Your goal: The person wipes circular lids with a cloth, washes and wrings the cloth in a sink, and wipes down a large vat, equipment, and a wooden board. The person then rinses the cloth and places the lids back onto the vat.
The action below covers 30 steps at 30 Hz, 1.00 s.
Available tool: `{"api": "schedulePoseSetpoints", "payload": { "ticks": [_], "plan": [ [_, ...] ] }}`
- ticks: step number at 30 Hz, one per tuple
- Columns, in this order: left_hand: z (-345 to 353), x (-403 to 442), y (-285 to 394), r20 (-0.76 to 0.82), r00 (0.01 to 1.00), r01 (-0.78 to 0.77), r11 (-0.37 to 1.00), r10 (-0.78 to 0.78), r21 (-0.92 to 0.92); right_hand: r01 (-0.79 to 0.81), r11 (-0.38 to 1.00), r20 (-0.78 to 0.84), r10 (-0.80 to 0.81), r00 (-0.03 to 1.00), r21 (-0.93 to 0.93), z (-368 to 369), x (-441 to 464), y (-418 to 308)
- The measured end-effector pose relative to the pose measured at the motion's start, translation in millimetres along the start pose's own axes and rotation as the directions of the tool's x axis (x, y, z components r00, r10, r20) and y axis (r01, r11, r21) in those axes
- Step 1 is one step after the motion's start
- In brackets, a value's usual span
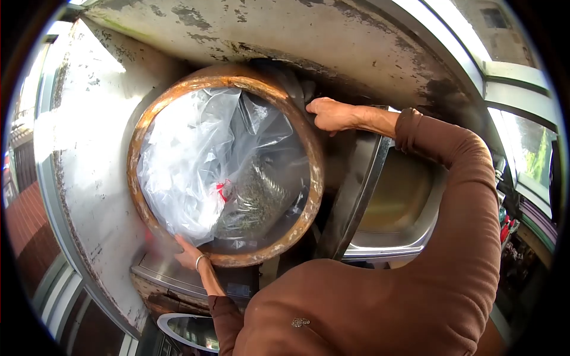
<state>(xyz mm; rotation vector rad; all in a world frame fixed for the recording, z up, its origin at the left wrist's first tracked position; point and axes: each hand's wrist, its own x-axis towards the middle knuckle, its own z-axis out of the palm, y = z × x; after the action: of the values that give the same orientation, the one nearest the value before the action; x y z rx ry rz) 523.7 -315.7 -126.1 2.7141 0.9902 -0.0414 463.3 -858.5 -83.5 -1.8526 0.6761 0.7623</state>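
A large round brown pot with a worn rim fills the middle of the view. Inside it lies a clear plastic bag, bunched up and tied with a red tie. Dark green, leafy-looking stuff shows through the plastic. At the pot's lower left, my left hand, with a bracelet at the wrist, is closed against the outer rim. Beyond the upper right rim, my right hand is closed like a fist beside dark, crumpled material. What its fingers hold is hidden.
A metal sink with murky water stands right of the pot, with a steel panel between them. Peeling walls close in on the left and behind. Below the pot is a metal-topped ledge. Windows line both sides.
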Motion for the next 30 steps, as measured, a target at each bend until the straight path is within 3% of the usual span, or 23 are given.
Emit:
{"api": "schedulePoseSetpoints", "payload": {
  "ticks": [1,2,3,4,8,12,13,16,18,19,21,24,26,28,30],
  "plan": [
    [-1,-1,0,-0.004,1.000,0.001,1.000,-0.001,0.010,-0.007,0.999,-0.066,0.009,0.998,0.034,7,-2,2],
    [-1,-3,1,-0.022,0.999,-0.029,0.999,0.028,-0.025,-0.105,0.992,-0.011,0.106,0.994,0.066,5,15,0],
    [-1,-6,4,-0.010,0.999,-0.033,0.999,0.032,-0.031,-0.123,0.992,0.010,0.123,0.992,0.001,2,38,3],
    [-3,-6,5,0.006,0.999,-0.044,0.999,0.044,-0.030,-0.119,0.992,0.047,0.117,0.992,0.050,-2,66,12],
    [2,-2,-2,-0.036,0.997,-0.063,0.998,0.062,-0.028,-0.137,0.970,-0.074,0.124,0.989,-0.199,-5,150,42],
    [6,6,-10,-0.055,0.998,-0.041,0.999,0.041,-0.002,-0.225,0.973,0.019,0.226,0.974,-0.046,2,109,57],
    [8,8,-12,-0.068,0.997,-0.036,0.999,0.036,0.012,-0.248,0.957,0.099,0.264,0.960,-0.150,5,79,49],
    [8,6,-9,-0.080,0.997,0.009,0.999,-0.006,0.040,-0.390,0.918,0.165,0.396,0.903,-0.069,27,43,53],
    [2,1,-5,-0.040,0.999,0.011,1.000,-0.011,0.004,-0.476,0.866,0.266,0.500,0.824,-0.154,41,26,55],
    [0,0,-2,-0.031,0.999,0.029,1.000,-0.028,0.008,-0.509,0.840,0.239,0.542,0.806,-0.187,52,-1,34],
    [-5,-2,2,-0.001,0.999,0.043,0.999,-0.043,-0.009,-0.245,0.883,0.304,0.380,0.874,-0.400,64,-3,69],
    [-6,-1,3,0.027,0.998,0.062,0.998,-0.062,-0.016,-0.060,0.838,0.491,0.374,0.787,-0.542,70,32,132],
    [-3,1,-1,0.010,0.998,0.067,0.998,-0.066,-0.019,0.000,0.867,0.369,0.212,0.905,-0.498,69,24,149],
    [4,5,-6,-0.024,0.999,0.035,0.999,-0.036,-0.017,-0.065,0.937,0.291,0.172,0.941,-0.342,69,-9,62],
    [0,2,-2,-0.016,0.999,0.045,0.999,-0.045,-0.004,-0.332,0.919,0.123,0.362,0.924,-0.211,56,-15,39]
  ]
}}
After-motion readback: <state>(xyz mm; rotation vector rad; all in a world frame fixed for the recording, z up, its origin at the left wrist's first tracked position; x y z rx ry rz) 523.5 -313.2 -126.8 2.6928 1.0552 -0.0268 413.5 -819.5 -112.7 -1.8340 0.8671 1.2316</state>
